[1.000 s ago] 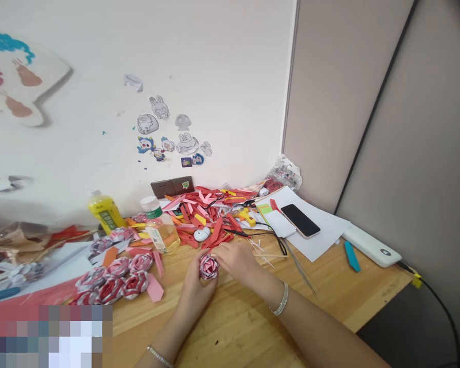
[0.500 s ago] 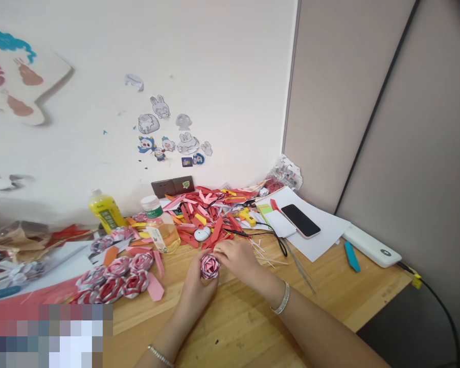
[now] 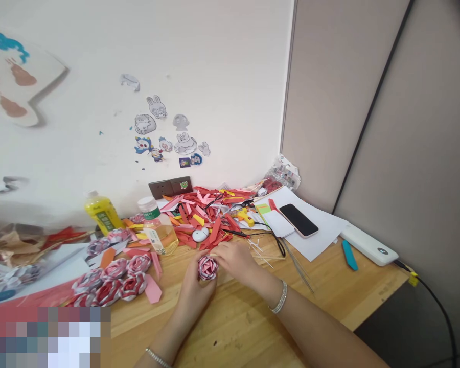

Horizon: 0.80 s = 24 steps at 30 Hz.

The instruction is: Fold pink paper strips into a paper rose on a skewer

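Observation:
A pink and white folded paper rose [image 3: 207, 268] is held above the wooden table, its spiral face turned up toward me. My left hand [image 3: 193, 289] wraps round its left side and underside, fingers closed on it. At the rose's upper right edge, the fingers of my right hand [image 3: 233, 259] are pinched together against its rim. What lies right between those fingertips is too small to make out. Several finished paper roses [image 3: 115, 268] in pink, red and white lie together on the left, beside a pink paper strip [image 3: 152, 289].
Behind my hands spreads a heap of folded red paper strips [image 3: 214, 232], with a yellow glue gun [image 3: 246, 216]. Two bottles, one yellow [image 3: 104, 213] and one clear [image 3: 163, 235], stand on the left. A phone [image 3: 299, 220], a white power strip [image 3: 370, 246] and a blue strip [image 3: 349, 255] are right.
The view has shifted slightly, so everything sits a little further left. My hands keep nearly the same hold on the rose, which looks slightly turned.

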Motion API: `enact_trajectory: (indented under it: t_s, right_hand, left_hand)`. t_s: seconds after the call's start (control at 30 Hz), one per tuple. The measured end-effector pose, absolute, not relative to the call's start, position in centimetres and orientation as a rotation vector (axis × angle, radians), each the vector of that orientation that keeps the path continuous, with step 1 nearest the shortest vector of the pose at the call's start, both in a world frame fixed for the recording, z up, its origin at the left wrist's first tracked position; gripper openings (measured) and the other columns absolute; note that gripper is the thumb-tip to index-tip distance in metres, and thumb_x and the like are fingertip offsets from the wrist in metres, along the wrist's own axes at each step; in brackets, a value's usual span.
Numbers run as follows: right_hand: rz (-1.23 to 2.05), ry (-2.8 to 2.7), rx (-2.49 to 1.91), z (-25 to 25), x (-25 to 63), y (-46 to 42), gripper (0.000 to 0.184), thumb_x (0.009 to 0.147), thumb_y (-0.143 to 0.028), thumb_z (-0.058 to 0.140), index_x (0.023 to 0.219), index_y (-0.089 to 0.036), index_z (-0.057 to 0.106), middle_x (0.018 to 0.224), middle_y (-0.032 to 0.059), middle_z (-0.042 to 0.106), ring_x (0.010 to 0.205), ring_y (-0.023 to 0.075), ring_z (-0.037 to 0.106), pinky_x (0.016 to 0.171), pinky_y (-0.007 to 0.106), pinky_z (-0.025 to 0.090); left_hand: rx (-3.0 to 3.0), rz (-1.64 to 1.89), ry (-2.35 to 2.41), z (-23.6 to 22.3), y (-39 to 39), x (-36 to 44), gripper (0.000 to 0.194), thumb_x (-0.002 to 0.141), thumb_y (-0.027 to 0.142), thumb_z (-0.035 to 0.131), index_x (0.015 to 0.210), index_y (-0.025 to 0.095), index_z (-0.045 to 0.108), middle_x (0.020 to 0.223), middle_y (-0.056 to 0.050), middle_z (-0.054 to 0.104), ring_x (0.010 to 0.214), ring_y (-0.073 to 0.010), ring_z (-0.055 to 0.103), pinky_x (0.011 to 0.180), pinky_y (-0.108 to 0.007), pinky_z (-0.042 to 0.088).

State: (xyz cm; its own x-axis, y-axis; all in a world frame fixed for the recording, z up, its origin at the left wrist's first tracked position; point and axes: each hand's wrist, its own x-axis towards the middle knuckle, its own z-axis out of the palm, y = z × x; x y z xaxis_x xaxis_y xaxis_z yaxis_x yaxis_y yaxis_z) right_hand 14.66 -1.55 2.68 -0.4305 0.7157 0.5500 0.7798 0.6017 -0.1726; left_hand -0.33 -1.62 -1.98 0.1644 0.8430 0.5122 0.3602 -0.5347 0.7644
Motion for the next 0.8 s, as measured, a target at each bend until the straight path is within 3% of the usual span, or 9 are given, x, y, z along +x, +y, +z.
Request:
enact_trajectory:
  t_s: [0.13, 0.3, 0.53, 0.8]
  right_hand:
    - [-0.101, -2.187, -1.189, 3.4, 14.8, -2.1, 0.019, 0.091, -0.024, 0.044, 0.092, -0.017, 0.062, 0.087, 0.0034, 0.068, 0.078, 0.0149, 0.061, 0.066, 0.023, 0.042]
    - [-0.016, -2.098, -1.193, 4.1, 15.0, -2.7, 0.026, 0.092, -0.02, 0.037, 0.115, -0.017, 0.049, 0.101, 0.0058, 0.065, 0.086, 0.0171, 0.061, 0.069, 0.025, 0.042]
    - [-0.085, -2.186, -1.064, 3.5, 15.0, -2.3, 0.011, 0.089, -0.02, 0.048, 0.086, -0.016, 0.058, 0.083, 0.0053, 0.066, 0.077, 0.0165, 0.061, 0.068, 0.025, 0.042]
    - [-0.231, -2.14, -0.968, 2.9, 15.1, -2.2, 0.017, 0.089, -0.024, 0.046, 0.082, -0.016, 0.059, 0.079, 0.0049, 0.066, 0.074, 0.0159, 0.059, 0.067, 0.026, 0.04]
  left_hand:
    - [1.935, 1.354, 1.143, -1.9, -1.6, -0.4, 0.047, 0.068, 0.017, 0.059, 0.113, 0.018, 0.046, 0.11, -0.01, 0.056, 0.103, -0.0236, 0.055, 0.09, -0.042, 0.044]
    - [1.927, 1.389, 1.168, -1.7, -1.6, -0.5, 0.042, 0.069, 0.019, 0.061, 0.109, 0.019, 0.048, 0.104, -0.008, 0.057, 0.097, -0.0225, 0.056, 0.086, -0.04, 0.046]
    - [1.965, 1.423, 1.212, -1.5, -1.6, -0.5, 0.04, 0.071, 0.022, 0.058, 0.109, 0.018, 0.045, 0.102, -0.008, 0.056, 0.094, -0.0222, 0.057, 0.083, -0.039, 0.047]
    - [2.074, 1.402, 1.238, -1.1, -1.9, -0.4, 0.039, 0.069, 0.017, 0.056, 0.107, 0.018, 0.046, 0.101, -0.007, 0.058, 0.094, -0.0226, 0.057, 0.083, -0.04, 0.047]
